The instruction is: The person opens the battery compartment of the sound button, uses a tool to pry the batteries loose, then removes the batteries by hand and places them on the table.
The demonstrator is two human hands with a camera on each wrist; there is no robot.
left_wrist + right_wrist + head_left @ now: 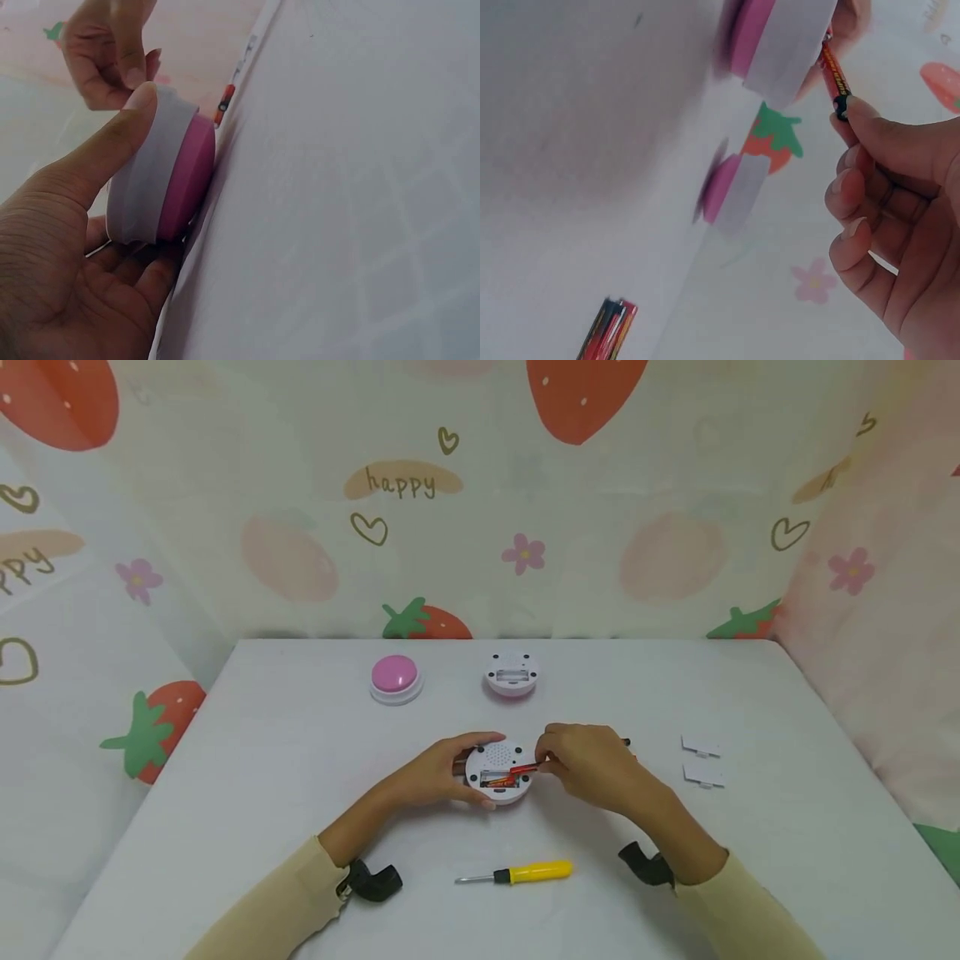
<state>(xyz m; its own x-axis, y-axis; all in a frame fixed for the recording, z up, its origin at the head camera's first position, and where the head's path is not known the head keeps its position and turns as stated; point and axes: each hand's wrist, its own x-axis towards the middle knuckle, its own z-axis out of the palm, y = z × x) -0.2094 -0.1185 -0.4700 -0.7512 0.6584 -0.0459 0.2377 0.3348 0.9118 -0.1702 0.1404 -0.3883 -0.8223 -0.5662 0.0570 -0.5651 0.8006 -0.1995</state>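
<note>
Thumb and fingers of my left hand (431,772) grip the rim of a round push-button light (498,754), turned upside down. Its white base faces up with the battery compartment uncovered, and the pink dome (189,176) faces the table in the left wrist view. One red battery (497,783) lies in the compartment. Between thumb and index finger my right hand (592,764) pinches another slim battery (835,75), red with a dark end, slanting to the compartment. The other fingers of that hand are loosely bent in the right wrist view.
A yellow-handled screwdriver (536,872) lies in front. Behind stand an upright pink button (394,674) and an overturned one (512,677) with its compartment uncovered. Two white covers (702,775) lie at the right. More batteries (607,330) lie on the table by the right hand.
</note>
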